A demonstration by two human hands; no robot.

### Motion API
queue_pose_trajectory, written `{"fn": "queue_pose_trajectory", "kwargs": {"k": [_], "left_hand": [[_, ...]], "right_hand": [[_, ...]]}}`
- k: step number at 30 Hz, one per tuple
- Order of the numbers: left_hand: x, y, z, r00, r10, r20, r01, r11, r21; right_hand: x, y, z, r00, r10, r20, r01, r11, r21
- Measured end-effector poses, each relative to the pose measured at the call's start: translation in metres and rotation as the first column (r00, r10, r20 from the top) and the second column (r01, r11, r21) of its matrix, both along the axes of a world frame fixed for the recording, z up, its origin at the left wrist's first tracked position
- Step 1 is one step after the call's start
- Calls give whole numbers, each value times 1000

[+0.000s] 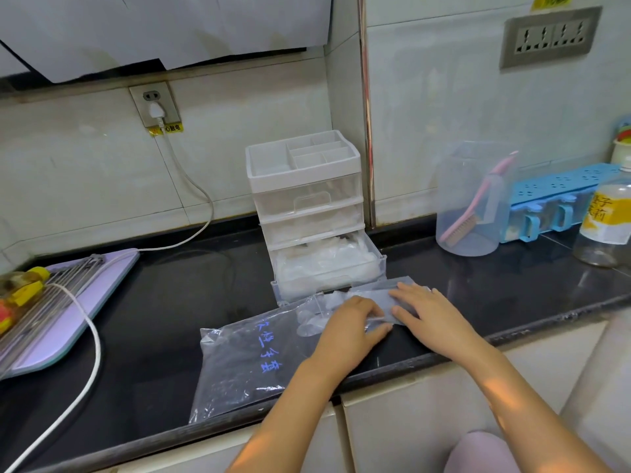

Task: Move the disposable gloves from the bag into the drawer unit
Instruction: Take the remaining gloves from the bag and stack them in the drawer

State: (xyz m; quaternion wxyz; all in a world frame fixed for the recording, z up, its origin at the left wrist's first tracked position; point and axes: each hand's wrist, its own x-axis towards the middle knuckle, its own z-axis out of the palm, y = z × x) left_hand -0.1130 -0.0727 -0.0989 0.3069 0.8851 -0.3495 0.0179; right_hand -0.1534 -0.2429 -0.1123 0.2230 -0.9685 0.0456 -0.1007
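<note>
Gloves [309, 324], limp and slippery, are best bunched at the mouth of the bag [246, 363], which is gripped by the left hand [351, 324] and pressed under the flat right hand [432, 317].

A glossy black countertop [170, 302] runs along pale tiled walls [85, 158]. A socket [155, 97] holds a white plug [156, 112]. Cream cabinet doors [426, 404] sit below.

left hand [351, 324] and right hand [433, 315] are covering the bag [246, 363] mouth. Gloves [312, 320] inside are blurring together. Frame edges are clipping the rack [51, 302] and the bottle [604, 227].
</note>
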Motion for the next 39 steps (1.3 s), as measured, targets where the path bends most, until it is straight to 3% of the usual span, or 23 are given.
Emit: {"fn": "queue_pose_trajectory", "kwargs": {"k": [5,10,15,19,23,27,34,39], "left_hand": [[0,0,2,999,39,-20,-40,999,-29],[5,2,14,982,68,-177,-93,986,-136],[10,3,38,995,77,-56,-89,966,-243],[12,0,64,997,70,33,-54,933,-356],[15,0,87,997,69,17,-54,897,-438],[24,8,98,993,106,61,-82,947,-310],[51,31,103,985,172,2,-169,969,-182],[87,35,125,934,330,139,-317,942,-109]], "right_hand": [[-9,4,8,999,46,4,-46,997,59],[-16,1,11,991,26,129,-67,943,325],[-18,-6,30,973,-44,228,-66,888,454],[-12,-5,71,943,-28,333,-128,889,439],[-2,-3,115,955,67,289,-173,917,358],[7,-10,146,969,113,221,-173,946,273],[32,-19,178,989,120,80,-134,971,196],[69,-4,192,999,39,-33,-35,995,96]]}}
